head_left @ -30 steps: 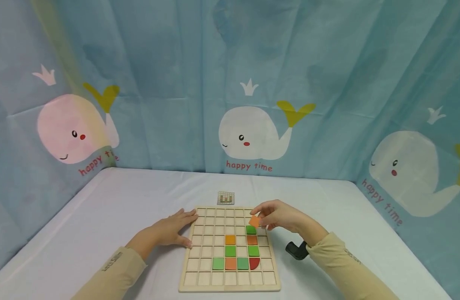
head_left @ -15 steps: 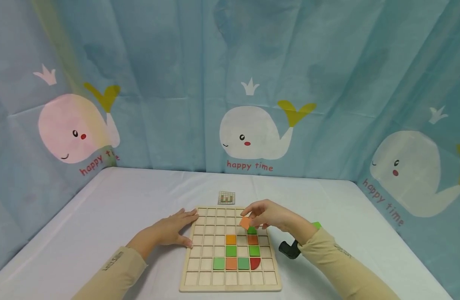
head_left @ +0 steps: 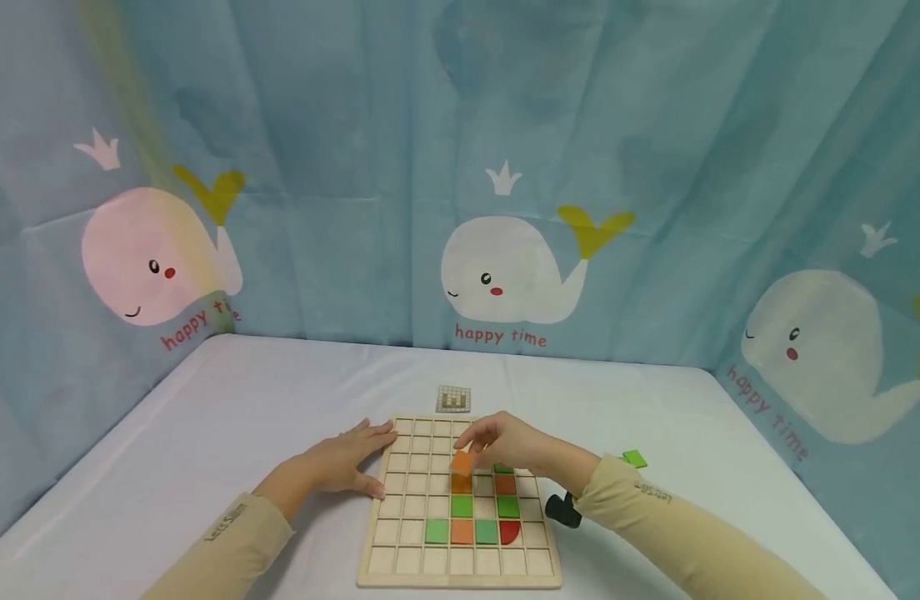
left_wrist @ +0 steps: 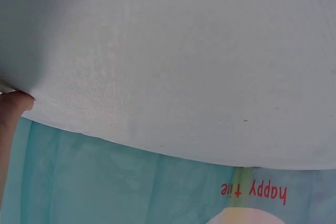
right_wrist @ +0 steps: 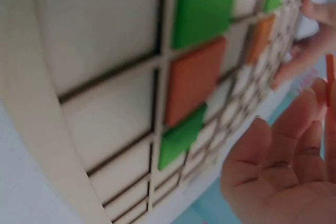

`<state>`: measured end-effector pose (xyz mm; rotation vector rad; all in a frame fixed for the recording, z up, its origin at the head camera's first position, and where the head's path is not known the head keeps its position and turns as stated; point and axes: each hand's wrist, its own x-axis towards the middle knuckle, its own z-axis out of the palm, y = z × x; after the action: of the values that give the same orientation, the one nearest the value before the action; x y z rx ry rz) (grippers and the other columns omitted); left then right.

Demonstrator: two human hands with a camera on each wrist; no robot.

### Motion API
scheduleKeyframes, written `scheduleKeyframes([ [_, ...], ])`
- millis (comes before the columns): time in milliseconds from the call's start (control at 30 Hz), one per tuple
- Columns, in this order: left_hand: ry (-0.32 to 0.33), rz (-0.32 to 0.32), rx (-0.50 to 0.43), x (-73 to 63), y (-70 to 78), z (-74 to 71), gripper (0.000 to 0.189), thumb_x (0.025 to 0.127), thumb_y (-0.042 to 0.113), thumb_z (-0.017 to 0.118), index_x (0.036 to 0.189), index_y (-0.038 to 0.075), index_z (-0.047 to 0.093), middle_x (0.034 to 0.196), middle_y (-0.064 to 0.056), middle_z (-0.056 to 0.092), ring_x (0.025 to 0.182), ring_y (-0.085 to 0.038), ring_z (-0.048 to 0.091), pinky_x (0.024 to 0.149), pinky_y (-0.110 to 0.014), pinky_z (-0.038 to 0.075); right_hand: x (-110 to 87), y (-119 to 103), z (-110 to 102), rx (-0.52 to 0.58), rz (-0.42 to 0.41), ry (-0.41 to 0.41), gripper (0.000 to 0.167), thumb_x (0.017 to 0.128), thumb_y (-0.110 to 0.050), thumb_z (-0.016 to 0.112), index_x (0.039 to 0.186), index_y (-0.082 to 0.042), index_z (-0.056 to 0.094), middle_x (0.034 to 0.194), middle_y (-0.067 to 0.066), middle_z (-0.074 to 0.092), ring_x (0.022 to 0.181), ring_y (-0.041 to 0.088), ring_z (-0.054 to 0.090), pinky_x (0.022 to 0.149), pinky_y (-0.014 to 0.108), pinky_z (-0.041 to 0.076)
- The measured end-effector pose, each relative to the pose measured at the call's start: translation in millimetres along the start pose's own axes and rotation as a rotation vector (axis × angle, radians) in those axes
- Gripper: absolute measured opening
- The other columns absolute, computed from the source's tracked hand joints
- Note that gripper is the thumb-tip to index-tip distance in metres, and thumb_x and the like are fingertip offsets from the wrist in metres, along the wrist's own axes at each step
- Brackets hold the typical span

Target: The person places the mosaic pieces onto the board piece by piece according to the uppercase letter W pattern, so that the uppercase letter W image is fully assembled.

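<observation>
The pinched orange tile point(head_left: 462, 462) looks thin and square.

One board point(head_left: 385, 560) is showing five green tiles point(head_left: 462, 506), three orange tiles point(head_left: 462, 532), one red tile point(head_left: 509, 532). The right hand point(head_left: 511, 442) is pinching one orange square point(head_left: 463, 462).

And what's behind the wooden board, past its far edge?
A small gridded card lies just beyond the wooden board. In the head view, the right hand covers the far edge's right end, hiding that spot.
</observation>
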<state>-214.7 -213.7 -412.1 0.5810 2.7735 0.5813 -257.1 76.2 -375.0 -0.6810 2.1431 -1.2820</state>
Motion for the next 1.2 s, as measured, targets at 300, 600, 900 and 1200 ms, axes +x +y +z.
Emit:
scheduleKeyframes([
  [300, 0.003, 0.003, 0.016, 3.4, -1.9, 2.4, 0.091, 0.077, 0.049, 0.075, 0.147, 0.004, 0.040, 0.157, -0.012, 0.028, 0.143, -0.043, 0.018, 0.103, -0.071, 0.023, 14.4, 1, 17, 0.000, 0.002, 0.008, 0.024, 0.086, 0.012, 0.065, 0.109, 0.006, 0.069, 0.079, 0.003, 0.061, 0.073, 0.013, 0.056, 0.067, 0.025, 0.050],
  [600, -0.011, -0.010, 0.006, 2.8, -1.5, 0.4, 0.092, 0.076, 0.051, 0.075, 0.148, 0.005, 0.040, 0.158, -0.012, 0.026, 0.143, -0.044, 0.017, 0.101, -0.074, 0.022, 31.6, -1, 35, -0.024, 0.001, -0.003, 0.021, 0.085, 0.013, 0.066, 0.103, 0.005, 0.072, 0.073, 0.000, 0.060, 0.067, 0.011, 0.055, 0.065, 0.024, 0.051],
  [900, 0.000, 0.010, 0.002, 1.7, -0.9, -1.6, 0.092, 0.076, 0.051, 0.075, 0.147, 0.004, 0.040, 0.157, -0.013, 0.027, 0.143, -0.045, 0.018, 0.099, -0.075, 0.022, 39.9, -6, 46, -0.117, -0.025, -0.027, 0.017, 0.085, 0.012, 0.066, 0.098, 0.003, 0.073, 0.079, 0.006, 0.063, 0.065, 0.010, 0.051, 0.060, 0.020, 0.044],
  [1200, -0.001, 0.005, -0.012, 1.9, -1.4, 0.4, 0.092, 0.075, 0.050, 0.076, 0.147, 0.005, 0.041, 0.157, -0.013, 0.027, 0.142, -0.046, 0.018, 0.099, -0.075, 0.023, 41.8, -8, 51, -0.163, 0.010, -0.015, 0.012, 0.085, 0.008, 0.068, 0.092, 0.001, 0.075, 0.076, 0.000, 0.064, 0.065, 0.009, 0.050, 0.059, 0.020, 0.044],
])
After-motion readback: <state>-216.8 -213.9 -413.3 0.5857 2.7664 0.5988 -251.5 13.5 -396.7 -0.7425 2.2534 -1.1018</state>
